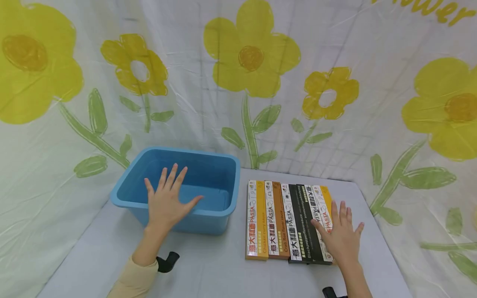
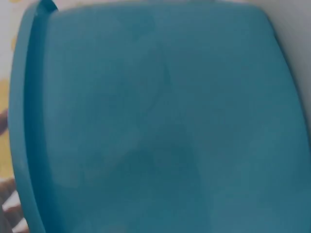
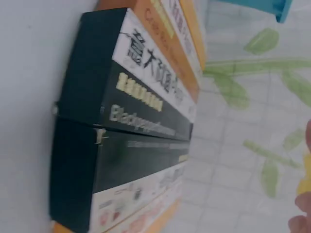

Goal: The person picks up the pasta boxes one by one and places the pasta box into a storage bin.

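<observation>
Left hand (image 1: pixel 168 203): I see fingers spread flat over the blue tub's (image 1: pixel 123 194) near rim — holding nothing.
Right hand (image 1: pixel 342 236): fingers spread, resting on the rightmost pasta boxes (image 1: pixel 288 219).
Right wrist view: black box's end face.

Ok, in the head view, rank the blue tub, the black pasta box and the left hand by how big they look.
1. Blue tub, plainly the largest.
2. Black pasta box and left hand: they look about alike, the box longer and narrower, the hand broader, so I won't rank them.
</observation>
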Available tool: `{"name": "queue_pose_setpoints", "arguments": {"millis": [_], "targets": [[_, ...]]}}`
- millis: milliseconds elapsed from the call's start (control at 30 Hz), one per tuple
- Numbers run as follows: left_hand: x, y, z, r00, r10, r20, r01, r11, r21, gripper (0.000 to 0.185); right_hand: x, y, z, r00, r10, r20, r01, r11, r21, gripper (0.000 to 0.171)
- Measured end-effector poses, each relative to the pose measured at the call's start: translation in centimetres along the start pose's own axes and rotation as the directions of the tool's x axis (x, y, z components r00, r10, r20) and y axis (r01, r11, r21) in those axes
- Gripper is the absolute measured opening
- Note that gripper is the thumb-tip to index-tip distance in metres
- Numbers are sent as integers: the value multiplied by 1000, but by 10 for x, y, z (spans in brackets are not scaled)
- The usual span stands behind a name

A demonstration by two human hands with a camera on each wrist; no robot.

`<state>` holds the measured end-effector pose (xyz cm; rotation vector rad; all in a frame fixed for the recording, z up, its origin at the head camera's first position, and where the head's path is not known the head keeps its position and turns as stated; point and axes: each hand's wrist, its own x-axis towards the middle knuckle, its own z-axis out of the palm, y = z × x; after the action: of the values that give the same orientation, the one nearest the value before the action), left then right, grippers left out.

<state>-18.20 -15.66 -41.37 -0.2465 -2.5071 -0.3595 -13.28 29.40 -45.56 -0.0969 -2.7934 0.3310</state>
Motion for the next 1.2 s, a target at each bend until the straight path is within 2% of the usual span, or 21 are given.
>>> {"name": "queue_pose_setpoints", "arguments": {"millis": [133,200,300,400,500,667,933,1100,1200], "targets": [[-5,-15,-2,995,22,-97,-28,998,-60,85,-8,9,4,999,22,-38,-18,996,88,78],[-8,-24,-2,983,34,-178,-49,996,-76,83,-15,15,6,997,46,-60,-37,989,141,73],[-12,-38,-2,957,44,-285,-75,992,-100,79,-25,25,10,993,94,-69,-79,977,199,69],[-17,-54,-4,939,34,-342,-82,989,-126,77,-34,34,15,988,148,-34,-137,964,226,68],[-22,-72,-5,935,5,-355,-62,987,-151,77,-42,43,22,978,206,42,-210,953,219,69],[-32,-98,-5,937,-73,-341,8,982,-187,72,-56,59,37,956,268,119,-288,933,215,70],[-41,-120,-4,943,-228,-241,167,954,-248,64,-66,78,59,952,260,159,-288,938,191,64],[-40,-126,-7,959,-240,-148,201,949,-241,66,-68,82,65,954,225,197,-260,950,171,65],[-38,-128,-13,972,-232,-43,217,949,-228,72,-69,84,65,964,187,189,-211,970,120,64]]}}
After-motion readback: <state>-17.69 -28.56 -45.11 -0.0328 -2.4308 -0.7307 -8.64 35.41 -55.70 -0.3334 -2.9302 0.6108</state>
